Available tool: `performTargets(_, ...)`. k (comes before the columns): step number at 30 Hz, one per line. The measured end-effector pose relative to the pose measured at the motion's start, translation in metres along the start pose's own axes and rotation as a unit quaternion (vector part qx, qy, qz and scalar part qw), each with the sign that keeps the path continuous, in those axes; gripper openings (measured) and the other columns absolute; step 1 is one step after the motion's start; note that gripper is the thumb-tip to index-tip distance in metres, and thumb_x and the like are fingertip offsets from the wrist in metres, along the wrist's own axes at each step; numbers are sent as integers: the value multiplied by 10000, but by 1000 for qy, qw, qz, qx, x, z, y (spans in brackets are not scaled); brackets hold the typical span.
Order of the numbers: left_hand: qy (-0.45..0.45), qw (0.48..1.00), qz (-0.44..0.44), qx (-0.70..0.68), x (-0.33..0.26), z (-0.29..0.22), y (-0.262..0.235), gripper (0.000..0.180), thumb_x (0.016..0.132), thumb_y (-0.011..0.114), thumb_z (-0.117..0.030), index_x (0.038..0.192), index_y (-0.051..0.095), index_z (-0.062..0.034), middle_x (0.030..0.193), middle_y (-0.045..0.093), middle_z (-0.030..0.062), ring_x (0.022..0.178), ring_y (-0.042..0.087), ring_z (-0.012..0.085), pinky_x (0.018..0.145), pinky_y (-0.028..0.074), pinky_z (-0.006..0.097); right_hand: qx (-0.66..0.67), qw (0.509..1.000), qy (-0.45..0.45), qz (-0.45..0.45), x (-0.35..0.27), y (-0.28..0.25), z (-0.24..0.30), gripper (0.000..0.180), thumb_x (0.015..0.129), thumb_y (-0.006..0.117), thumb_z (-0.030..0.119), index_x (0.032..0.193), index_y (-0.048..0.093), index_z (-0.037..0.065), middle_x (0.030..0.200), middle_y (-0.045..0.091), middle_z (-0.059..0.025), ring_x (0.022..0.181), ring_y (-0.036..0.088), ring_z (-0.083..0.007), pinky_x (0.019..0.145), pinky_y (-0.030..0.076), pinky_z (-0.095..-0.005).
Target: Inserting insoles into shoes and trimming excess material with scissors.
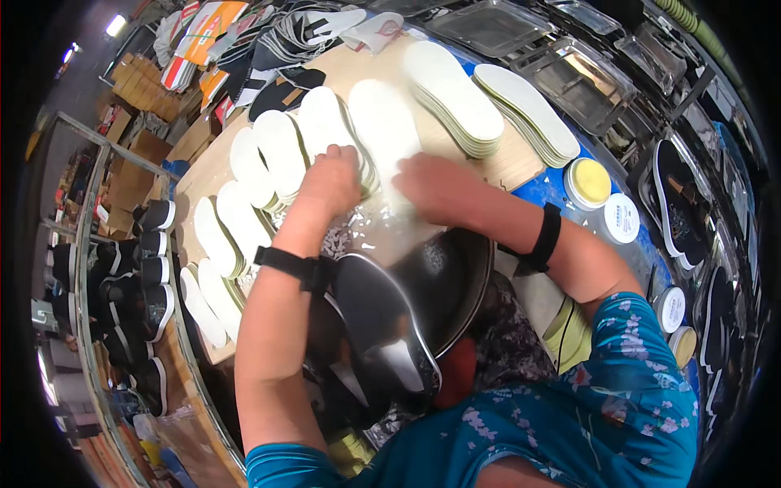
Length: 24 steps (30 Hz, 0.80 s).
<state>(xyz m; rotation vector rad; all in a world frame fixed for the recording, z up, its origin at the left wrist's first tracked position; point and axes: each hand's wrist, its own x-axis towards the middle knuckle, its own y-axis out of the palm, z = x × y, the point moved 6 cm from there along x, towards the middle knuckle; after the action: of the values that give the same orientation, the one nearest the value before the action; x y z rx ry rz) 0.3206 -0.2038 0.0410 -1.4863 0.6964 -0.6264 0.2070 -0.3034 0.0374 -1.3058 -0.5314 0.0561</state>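
White shoe insoles with greenish layers stand in stacks on a wooden board (521, 154). My right hand (431, 189) is closed at the side of a long white insole (384, 122), whose near part is blurred. My left hand (332, 175) has its fingers curled against the near end of the neighbouring insole stack (324, 118); what lies under its fingertips is hidden. Below my hands, a dark shoe (378, 305) with a pale sole edge leans across a black basin (455, 281). Small white scraps (335, 241) lie between my forearms.
More insole stacks (451, 93) stand at the back right and left. Round tubs (587, 184) line the blue surface at the right. Black shoes fill a rack (154, 301) at the left and trays (573, 81) at the right. Shoe uppers (281, 49) are heaped at the back.
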Motion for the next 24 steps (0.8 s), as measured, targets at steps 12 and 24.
performTargets(12, -146, 885, -333, -291, -171, 73, -124, 359, 917, 471, -290, 976, 579, 47, 781, 603, 99, 707, 578, 136, 632, 506, 287, -99, 913, -52, -392, -38, -170, 52, 178, 811, 541, 106, 945, 599, 5, 880, 624, -104, 762, 601, -228, 648, 468, -303)
performTargets(24, -467, 725, -266, -430, -494, 13, -110, 330, 889, 487, -305, 927, 590, 6, 707, 598, 37, 524, 542, 91, 387, 383, 199, 512, 748, 388, -168, -181, -163, 78, 333, 840, 512, 102, 1154, 532, -9, 863, 627, -61, 644, 598, -86, 476, 469, -194)
